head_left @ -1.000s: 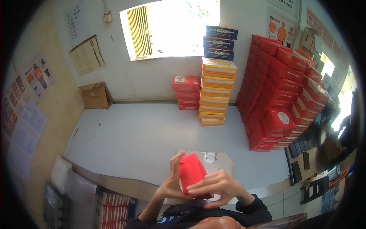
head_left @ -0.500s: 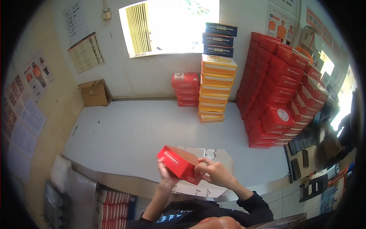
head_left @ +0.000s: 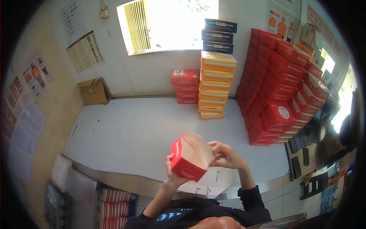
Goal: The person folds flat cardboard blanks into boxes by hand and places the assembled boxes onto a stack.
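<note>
I see the left hand (head_left: 175, 178) clamping the red box (head_left: 185, 167) at seven o'clock; the right hand (head_left: 227, 157) touches its flap (head_left: 202, 148) at three, grip unclear. Tugging might crease it.

1. Reads "MANG … KATSU" on dark-blue boxes (head_left: 217, 37) beyond the right hand (head_left: 225, 155).
2. Perhaps "BITE" on the top yellow box (head_left: 218, 65), nearer that hand.
3. Illegibly small on the red box (head_left: 185, 165) in the left hand (head_left: 172, 174).
</note>
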A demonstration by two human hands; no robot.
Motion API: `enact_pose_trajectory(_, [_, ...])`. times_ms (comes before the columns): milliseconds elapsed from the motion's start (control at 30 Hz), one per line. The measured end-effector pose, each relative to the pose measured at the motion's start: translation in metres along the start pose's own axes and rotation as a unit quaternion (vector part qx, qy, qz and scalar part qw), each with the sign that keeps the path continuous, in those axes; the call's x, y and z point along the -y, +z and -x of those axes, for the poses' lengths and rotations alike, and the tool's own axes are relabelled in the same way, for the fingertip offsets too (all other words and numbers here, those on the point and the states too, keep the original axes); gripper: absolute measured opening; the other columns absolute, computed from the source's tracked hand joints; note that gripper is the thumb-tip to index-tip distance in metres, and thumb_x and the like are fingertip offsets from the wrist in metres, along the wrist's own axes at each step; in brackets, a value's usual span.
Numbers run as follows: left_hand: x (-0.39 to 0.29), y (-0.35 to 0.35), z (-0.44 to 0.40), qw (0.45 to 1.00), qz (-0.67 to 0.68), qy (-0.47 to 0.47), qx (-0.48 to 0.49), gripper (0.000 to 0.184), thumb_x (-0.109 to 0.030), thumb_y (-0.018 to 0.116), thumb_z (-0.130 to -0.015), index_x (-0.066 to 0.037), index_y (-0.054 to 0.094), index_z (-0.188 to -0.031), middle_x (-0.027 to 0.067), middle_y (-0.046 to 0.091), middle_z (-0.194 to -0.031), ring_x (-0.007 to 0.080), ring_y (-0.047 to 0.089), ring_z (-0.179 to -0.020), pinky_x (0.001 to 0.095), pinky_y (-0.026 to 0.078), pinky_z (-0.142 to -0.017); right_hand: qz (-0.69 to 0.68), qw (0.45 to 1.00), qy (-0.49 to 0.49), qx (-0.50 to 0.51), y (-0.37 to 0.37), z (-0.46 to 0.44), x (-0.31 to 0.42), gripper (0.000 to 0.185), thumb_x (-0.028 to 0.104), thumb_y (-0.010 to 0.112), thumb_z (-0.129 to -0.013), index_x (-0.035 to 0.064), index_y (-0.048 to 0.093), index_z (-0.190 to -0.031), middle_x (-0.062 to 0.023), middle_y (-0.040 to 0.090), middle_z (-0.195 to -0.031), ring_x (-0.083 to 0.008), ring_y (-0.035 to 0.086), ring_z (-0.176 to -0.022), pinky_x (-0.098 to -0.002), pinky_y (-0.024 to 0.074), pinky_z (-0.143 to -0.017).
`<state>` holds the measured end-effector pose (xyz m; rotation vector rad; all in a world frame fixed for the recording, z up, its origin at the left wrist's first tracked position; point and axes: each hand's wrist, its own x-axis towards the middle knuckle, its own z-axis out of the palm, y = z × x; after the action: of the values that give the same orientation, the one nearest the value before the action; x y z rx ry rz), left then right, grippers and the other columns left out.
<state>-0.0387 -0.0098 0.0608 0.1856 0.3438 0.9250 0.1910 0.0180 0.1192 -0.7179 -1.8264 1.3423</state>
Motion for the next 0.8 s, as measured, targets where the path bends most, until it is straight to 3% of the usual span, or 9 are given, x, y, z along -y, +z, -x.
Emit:
enact_pose_trajectory(100, [-0.004, 0.009, -0.002, 1.000, -0.025, 0.004, 0.013, 0.080, -0.062, 0.030, -0.081, -0.009, 0.031, -0.141, 0.0168, 0.042, -0.135, 0.0363, 0.047, -0.120, 0.0565, 0.041, -0.095, 0.044, 0.994, -0.081, 0.055, 0.008, -0.001, 0.011, 0.027, 0.006, 0.075, -0.073, 0.0078, 0.061, -0.097, -0.0131, 0.052, -0.127, -0.0250, 0.060, -0.106, -0.0321, 0.0590, -0.076])
enact_pose_trajectory(167, [0.004, -0.004, -0.010, 1.000, -0.023, 0.003, 0.011, 0.080, -0.063, 0.030, -0.081, -0.009, 0.032, -0.141, 0.0172, 0.042, -0.135, 0.0366, 0.047, -0.120, 0.0571, 0.040, -0.095, 0.278, 0.953, -0.114, 0.039, 0.035, -0.002, 0.023, 0.033, 0.001, 0.074, -0.070, 0.0112, 0.062, -0.099, -0.0118, 0.054, -0.123, -0.0232, 0.067, -0.090, -0.0300, 0.0576, -0.068])
enact_pose_trajectory(233, [0.003, 0.002, -0.010, 1.000, -0.025, 0.000, 0.009, 0.081, -0.063, 0.030, -0.081, -0.009, 0.032, -0.141, 0.0176, 0.042, -0.135, 0.0369, 0.047, -0.120, 0.0576, 0.039, -0.095, 0.380, 0.920, -0.093, 0.013, 0.045, 0.000, 0.027, 0.034, 0.003, 0.075, -0.071, 0.0104, 0.062, -0.101, -0.0105, 0.056, -0.120, -0.0210, 0.068, -0.082, -0.0307, 0.0565, -0.063])
enact_pose_trajectory(333, [0.002, 0.016, -0.004, 1.000, -0.008, -0.006, 0.027, 0.081, -0.063, 0.029, -0.082, -0.008, 0.031, -0.141, 0.0169, 0.041, -0.136, 0.0361, 0.048, -0.118, 0.0564, 0.040, -0.096, 0.241, 0.966, -0.007, -0.094, 0.030, -0.003, 0.028, 0.038, 0.007, 0.077, -0.071, 0.0111, 0.061, -0.105, -0.0097, 0.057, -0.117, -0.0184, 0.068, -0.075, -0.0300, 0.0565, -0.061])
enact_pose_trajectory(433, [0.002, 0.014, -0.005, 1.000, -0.006, -0.005, 0.027, 0.080, -0.063, 0.028, -0.083, -0.009, 0.031, -0.141, 0.0160, 0.041, -0.136, 0.0354, 0.048, -0.118, 0.0558, 0.039, -0.097, 0.162, 0.986, -0.006, -0.025, 0.027, -0.008, 0.027, 0.044, 0.010, 0.079, -0.070, 0.0122, 0.060, -0.110, -0.0101, 0.058, -0.115, -0.0158, 0.066, -0.073, -0.0279, 0.0561, -0.060])
enact_pose_trajectory(500, [0.006, 0.009, -0.011, 0.998, -0.026, 0.022, 0.055, 0.079, -0.063, 0.028, -0.083, -0.010, 0.031, -0.141, 0.0156, 0.041, -0.136, 0.0346, 0.047, -0.120, 0.0567, 0.038, -0.098, 0.171, 0.984, 0.024, -0.029, 0.034, -0.012, 0.026, 0.053, 0.010, 0.084, -0.064, 0.0088, 0.060, -0.112, -0.0091, 0.062, -0.105, -0.0156, 0.066, -0.072, -0.0253, 0.0541, -0.057])
enact_pose_trajectory(600, [0.015, 0.004, -0.013, 0.999, -0.015, 0.025, 0.031, 0.078, -0.063, 0.028, -0.083, -0.011, 0.033, -0.140, 0.0158, 0.042, -0.135, 0.0346, 0.046, -0.120, 0.0568, 0.037, -0.098, 0.058, 0.995, 0.044, -0.073, 0.048, -0.015, 0.002, 0.062, 0.017, 0.084, -0.064, 0.0107, 0.058, -0.120, -0.0080, 0.064, -0.088, -0.0174, 0.062, -0.063, -0.0267, 0.0532, -0.058])
enact_pose_trajectory(700, [0.013, -0.014, -0.014, 0.998, 0.037, 0.005, 0.048, 0.076, -0.064, 0.030, -0.082, -0.009, 0.039, -0.134, 0.0162, 0.047, -0.128, 0.0341, 0.050, -0.115, 0.0534, 0.040, -0.096, 0.336, 0.925, -0.106, -0.145, 0.073, -0.006, -0.020, 0.054, 0.033, 0.079, -0.070, 0.0171, 0.061, -0.118, -0.0063, 0.056, -0.056, -0.0275, 0.059, -0.053, -0.0305, 0.0510, -0.057])
enact_pose_trajectory(800, [0.014, -0.023, -0.010, 0.987, 0.034, 0.158, -0.003, 0.078, -0.066, 0.028, -0.081, -0.007, 0.041, -0.131, 0.0163, 0.049, -0.124, 0.0336, 0.051, -0.113, 0.0497, 0.042, -0.094, 0.349, 0.931, -0.104, -0.024, 0.051, 0.007, -0.003, 0.048, 0.037, 0.074, -0.075, 0.0124, 0.064, -0.115, -0.0141, 0.066, -0.088, -0.0317, 0.064, -0.078, -0.0369, 0.0515, -0.073])
